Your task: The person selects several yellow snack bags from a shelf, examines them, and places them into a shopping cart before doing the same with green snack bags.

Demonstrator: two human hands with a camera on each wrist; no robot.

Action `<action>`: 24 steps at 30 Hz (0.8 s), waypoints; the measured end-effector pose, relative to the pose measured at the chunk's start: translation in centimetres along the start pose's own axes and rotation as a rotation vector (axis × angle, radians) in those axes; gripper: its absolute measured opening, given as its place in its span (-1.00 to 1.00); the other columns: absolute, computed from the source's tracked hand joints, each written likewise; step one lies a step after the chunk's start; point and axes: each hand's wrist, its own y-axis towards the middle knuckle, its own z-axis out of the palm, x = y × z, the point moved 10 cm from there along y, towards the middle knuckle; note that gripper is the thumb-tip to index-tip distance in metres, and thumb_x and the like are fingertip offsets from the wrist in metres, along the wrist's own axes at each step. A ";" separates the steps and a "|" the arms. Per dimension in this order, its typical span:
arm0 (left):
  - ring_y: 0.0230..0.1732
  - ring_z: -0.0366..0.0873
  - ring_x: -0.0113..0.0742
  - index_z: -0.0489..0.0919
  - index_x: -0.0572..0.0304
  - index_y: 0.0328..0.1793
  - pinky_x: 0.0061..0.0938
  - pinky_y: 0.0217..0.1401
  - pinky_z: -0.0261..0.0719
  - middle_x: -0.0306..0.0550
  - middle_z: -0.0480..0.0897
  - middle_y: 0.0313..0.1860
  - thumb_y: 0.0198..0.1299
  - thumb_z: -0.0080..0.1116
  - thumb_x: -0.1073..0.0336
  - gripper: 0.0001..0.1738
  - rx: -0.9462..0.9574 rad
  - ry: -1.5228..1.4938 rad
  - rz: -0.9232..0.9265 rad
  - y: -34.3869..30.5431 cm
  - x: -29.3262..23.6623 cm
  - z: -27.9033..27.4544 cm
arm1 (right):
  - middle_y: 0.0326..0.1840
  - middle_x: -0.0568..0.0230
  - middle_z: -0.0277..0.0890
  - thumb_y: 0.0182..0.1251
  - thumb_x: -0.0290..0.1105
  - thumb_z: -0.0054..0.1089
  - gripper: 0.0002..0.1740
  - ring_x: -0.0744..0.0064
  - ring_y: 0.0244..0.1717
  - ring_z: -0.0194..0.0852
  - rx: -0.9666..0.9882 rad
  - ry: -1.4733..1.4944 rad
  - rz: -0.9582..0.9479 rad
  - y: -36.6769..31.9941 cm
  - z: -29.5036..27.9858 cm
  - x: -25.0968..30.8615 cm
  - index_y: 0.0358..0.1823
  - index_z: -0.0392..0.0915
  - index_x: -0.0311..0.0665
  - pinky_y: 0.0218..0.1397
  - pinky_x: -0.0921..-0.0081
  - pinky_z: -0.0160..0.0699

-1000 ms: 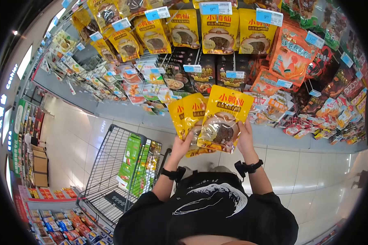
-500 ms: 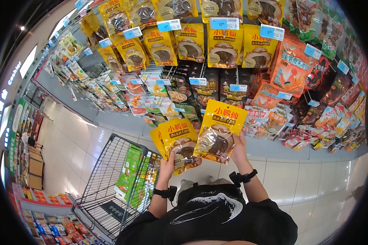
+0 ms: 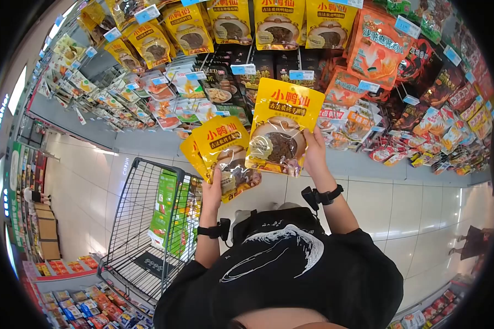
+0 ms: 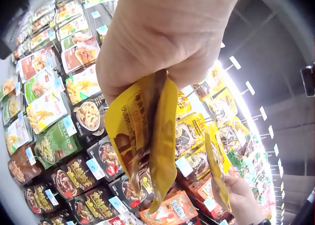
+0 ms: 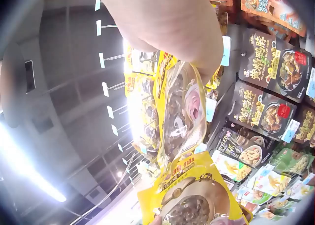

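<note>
In the head view my left hand (image 3: 212,189) pinches two yellow snack pouches by their lower left edge. The front pouch (image 3: 223,148) has a clear window showing dark pieces; the rear pouch (image 3: 191,155) is mostly hidden behind it. My right hand (image 3: 315,152) grips another yellow pouch (image 3: 281,129) by its right edge, upright and slightly higher, its printed face towards me. In the left wrist view, the two pouches (image 4: 165,136) hang edge-on under the palm. The right wrist view shows the right pouch (image 5: 179,107) below that hand.
Yellow pouches (image 3: 280,24) hang on the rack ahead, with black packs and orange packs (image 3: 376,49) below and to the right. A wire shopping cart (image 3: 127,200) with green boxes (image 3: 164,200) stands at my left. Another person (image 3: 472,241) is at the far right.
The pouches in my left hand have swung left, out from behind the right-hand pouch, and fan apart. Both hands keep their grip. The head view has also shifted.
</note>
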 end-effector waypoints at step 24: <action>-0.29 0.46 -0.55 0.53 0.37 -0.08 -0.59 -0.25 0.44 -0.22 0.58 -0.30 0.30 -0.04 0.12 -0.61 0.120 -0.039 -0.079 0.6 0.6 4.7 | 0.11 0.22 0.37 0.38 -0.50 -0.20 -0.62 0.46 0.06 0.37 -0.060 -0.022 0.021 -0.7 -2.8 0.2 0.22 0.22 -0.31 0.08 0.53 0.36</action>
